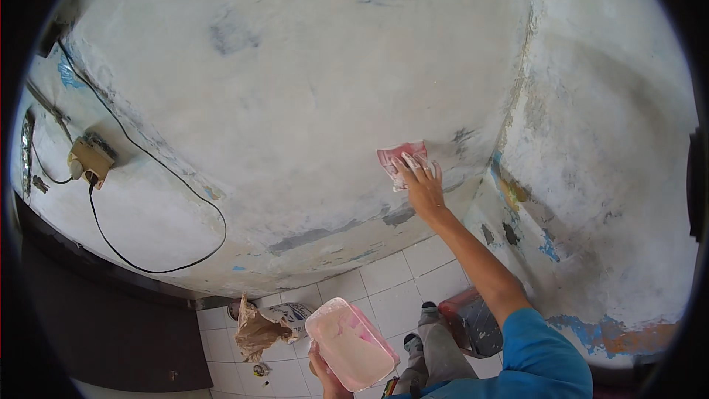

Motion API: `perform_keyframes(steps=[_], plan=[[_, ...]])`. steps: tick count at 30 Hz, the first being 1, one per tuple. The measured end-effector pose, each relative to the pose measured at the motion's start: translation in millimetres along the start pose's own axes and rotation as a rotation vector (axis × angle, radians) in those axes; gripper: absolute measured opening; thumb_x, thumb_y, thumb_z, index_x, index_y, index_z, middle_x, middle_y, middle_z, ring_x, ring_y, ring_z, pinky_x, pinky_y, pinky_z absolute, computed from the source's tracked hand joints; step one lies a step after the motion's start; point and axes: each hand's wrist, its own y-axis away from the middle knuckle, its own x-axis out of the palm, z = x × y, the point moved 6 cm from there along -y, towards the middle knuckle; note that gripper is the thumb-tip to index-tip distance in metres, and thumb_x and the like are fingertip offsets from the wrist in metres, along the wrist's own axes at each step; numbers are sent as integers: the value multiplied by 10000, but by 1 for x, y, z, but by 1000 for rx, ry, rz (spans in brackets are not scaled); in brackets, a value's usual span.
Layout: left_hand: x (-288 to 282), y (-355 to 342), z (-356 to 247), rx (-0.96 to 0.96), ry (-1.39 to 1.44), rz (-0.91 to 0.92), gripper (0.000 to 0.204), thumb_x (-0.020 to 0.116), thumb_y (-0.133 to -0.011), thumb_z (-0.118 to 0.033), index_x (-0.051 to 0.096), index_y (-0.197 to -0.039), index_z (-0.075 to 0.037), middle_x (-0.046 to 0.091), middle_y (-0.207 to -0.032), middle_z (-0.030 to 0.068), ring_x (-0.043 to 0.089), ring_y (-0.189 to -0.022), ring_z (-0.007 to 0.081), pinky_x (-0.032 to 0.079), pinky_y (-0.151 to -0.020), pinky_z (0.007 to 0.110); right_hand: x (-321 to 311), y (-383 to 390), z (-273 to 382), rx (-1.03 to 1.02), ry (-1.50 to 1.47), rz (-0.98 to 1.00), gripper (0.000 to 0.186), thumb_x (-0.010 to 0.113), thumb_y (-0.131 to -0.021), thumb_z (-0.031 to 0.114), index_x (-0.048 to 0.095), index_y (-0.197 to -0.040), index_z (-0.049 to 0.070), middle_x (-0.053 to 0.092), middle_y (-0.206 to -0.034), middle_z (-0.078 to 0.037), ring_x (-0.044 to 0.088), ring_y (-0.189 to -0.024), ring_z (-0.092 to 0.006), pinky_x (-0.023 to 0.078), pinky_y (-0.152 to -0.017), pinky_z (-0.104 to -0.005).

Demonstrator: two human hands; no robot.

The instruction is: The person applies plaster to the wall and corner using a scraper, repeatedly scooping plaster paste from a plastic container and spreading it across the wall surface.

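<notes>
Pink spreader [394, 153], beyond the tub [380, 334], seems mid-smoothing under the right hand [424, 188], fingers spread (left hand [326, 377] supports the tub, finger spacing I cannot tell), wanting even pressure next.

One pink spreader [394, 154] and one pink tub [378, 334] show. One brown bag [258, 331], one socket box [90, 161], one dark container [476, 326] and two feet [413, 341] appear.

Pink spreader [398, 154] against wall [317, 81]; pink tub [378, 331] below, pale paste [356, 349] inside
</notes>
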Motion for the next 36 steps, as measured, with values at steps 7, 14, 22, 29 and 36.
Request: perform_keyframes(steps=[7,14,22,29,36], plan=[[0,2,-10,11,2,-43,577,416,-985,-537,499,-1364,-111,600,-1264,100,618,-1126,296,545,-918,468,-97,-107,-56,174,11,-419,614,584,-895,52,491,-1481,209,480,-1509,-34,501,-1294,-330,340,-1076,-572],[22,7,-20,26,56,71,630,457,-978,-558,483,-1410,-100,585,-1323,111,598,-1169,288,518,-969,440,-36,12,-22,114,-202,-11,521,559,-916,40,526,-1424,151,587,-1334,-58,566,-1159,-296,441,-979,-462],[76,-11,-59,55,107,279,532,452,-1040,-427,483,-1402,-39,608,-1304,113,626,-1145,236,526,-979,386,-166,87,92,1056,-1751,421,230,658,-971,183,605,-1166,73,606,-974,50,546,-826,-27,447,-707,-192],[124,-19,-57,90,-93,366,525,493,-1034,-435,532,-1310,10,641,-1158,134,653,-1023,199,555,-880,362,-199,137,74,1029,-1561,385,291,646,-977,164,590,-1245,66,622,-961,33,552,-822,-33,459,-721,-208],[153,-8,-52,7,-167,467,538,510,-1028,-434,542,-1315,19,635,-1183,150,642,-1034,202,547,-868,354,-290,79,36,392,-1159,177,197,591,-967,92,673,-1145,70,698,-1002,15,621,-923,-81,465,-775,-231]])
